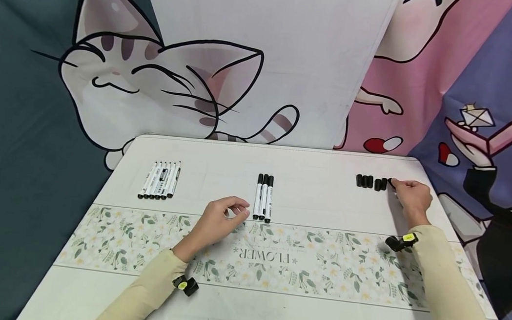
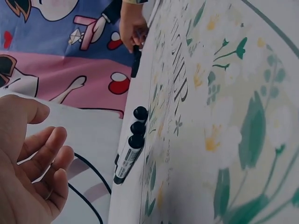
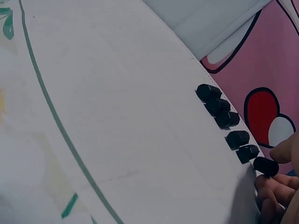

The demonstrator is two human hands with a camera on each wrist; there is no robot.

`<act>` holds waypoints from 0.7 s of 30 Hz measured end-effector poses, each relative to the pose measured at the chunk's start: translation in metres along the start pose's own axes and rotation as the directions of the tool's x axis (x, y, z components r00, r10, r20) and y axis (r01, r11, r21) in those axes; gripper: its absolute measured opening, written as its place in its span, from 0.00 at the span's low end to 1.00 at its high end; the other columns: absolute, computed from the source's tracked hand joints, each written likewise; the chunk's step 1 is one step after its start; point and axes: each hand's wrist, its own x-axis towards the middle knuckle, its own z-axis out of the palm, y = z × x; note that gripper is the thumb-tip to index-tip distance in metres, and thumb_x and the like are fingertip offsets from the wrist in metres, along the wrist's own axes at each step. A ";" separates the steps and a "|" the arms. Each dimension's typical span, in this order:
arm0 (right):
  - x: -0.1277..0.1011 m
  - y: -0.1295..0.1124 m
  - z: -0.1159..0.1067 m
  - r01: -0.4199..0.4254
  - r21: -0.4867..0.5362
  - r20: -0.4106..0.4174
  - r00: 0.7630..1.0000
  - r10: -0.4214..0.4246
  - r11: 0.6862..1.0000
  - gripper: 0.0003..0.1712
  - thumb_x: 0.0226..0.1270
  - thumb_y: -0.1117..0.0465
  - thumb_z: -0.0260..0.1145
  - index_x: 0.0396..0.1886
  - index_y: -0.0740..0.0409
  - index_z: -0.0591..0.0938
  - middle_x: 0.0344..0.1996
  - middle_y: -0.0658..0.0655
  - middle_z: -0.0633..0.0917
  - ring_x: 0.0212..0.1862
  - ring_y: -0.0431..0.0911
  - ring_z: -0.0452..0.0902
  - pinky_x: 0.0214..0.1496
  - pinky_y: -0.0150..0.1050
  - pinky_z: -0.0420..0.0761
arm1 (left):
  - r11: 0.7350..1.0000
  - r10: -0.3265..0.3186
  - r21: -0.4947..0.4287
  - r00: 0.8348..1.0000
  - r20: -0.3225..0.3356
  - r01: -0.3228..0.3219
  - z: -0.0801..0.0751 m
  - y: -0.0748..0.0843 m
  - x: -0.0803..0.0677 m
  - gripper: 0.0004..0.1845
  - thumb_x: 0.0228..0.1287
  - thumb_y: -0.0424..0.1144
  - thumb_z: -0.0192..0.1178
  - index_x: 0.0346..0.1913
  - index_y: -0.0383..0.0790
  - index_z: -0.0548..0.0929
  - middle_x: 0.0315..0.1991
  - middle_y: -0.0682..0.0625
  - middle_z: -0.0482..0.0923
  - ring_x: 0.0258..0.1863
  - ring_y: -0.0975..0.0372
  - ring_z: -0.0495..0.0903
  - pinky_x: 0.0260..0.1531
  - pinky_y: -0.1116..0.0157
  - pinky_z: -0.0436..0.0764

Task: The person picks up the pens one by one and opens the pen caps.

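Note:
My right hand (image 1: 413,196) pinches a black marker cap (image 3: 266,166) between thumb and finger, at the right end of a row of black marker caps (image 1: 370,181). In the right wrist view that cap sits just beside the last one of the row. My left hand (image 1: 225,217) hovers with fingers loosely bent and nothing in them, left of three capped black markers (image 1: 264,198). Those three lie side by side. Farther left, several uncapped white markers (image 1: 160,179) lie in a neat row, their tips pointing to the back edge.
A white table cover (image 1: 315,193) spans the work area, with a flowered band (image 1: 154,242) across it printed FLOWER. Behind the table's back edge hang cloths with a cartoon cat (image 1: 124,81) and pink and purple figures. Wrist cameras (image 1: 185,285) sit on both sleeves.

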 end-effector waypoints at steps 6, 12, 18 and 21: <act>0.001 0.003 -0.003 -0.002 0.027 0.029 1.000 0.001 1.000 0.21 0.69 0.37 0.63 0.40 0.49 0.83 0.11 0.30 0.76 0.21 0.34 0.75 0.23 0.33 0.73 | 0.998 -0.059 -0.037 0.998 0.026 0.060 0.003 0.002 0.006 0.10 0.71 0.44 0.65 0.48 0.44 0.88 0.35 0.60 0.83 0.36 0.67 0.79 0.38 0.65 0.78; -0.009 -0.003 -0.012 0.051 0.112 0.035 0.998 -0.056 0.992 0.22 0.69 0.38 0.63 0.42 0.50 0.84 0.14 0.28 0.80 0.23 0.32 0.77 0.28 0.31 0.74 | 0.992 -0.121 -0.039 0.993 0.012 0.122 0.006 0.003 0.016 0.12 0.73 0.45 0.63 0.52 0.43 0.87 0.38 0.57 0.84 0.38 0.65 0.80 0.39 0.62 0.79; -0.039 -0.028 -0.013 0.190 0.112 -0.020 0.982 -0.189 0.975 0.23 0.68 0.36 0.65 0.46 0.49 0.86 0.20 0.27 0.81 0.27 0.29 0.79 0.35 0.32 0.73 | 0.976 -0.215 -0.028 0.977 0.018 0.215 0.013 0.000 0.030 0.20 0.72 0.49 0.63 0.60 0.41 0.83 0.44 0.55 0.84 0.42 0.62 0.82 0.42 0.59 0.81; -0.058 -0.041 -0.010 0.252 0.125 -0.022 0.968 -0.251 0.960 0.25 0.69 0.37 0.65 0.49 0.52 0.86 0.22 0.27 0.81 0.28 0.29 0.79 0.34 0.31 0.74 | 0.967 -0.251 -0.028 0.968 0.031 0.252 0.018 -0.003 0.036 0.23 0.72 0.51 0.63 0.62 0.40 0.81 0.45 0.54 0.84 0.42 0.61 0.81 0.42 0.58 0.81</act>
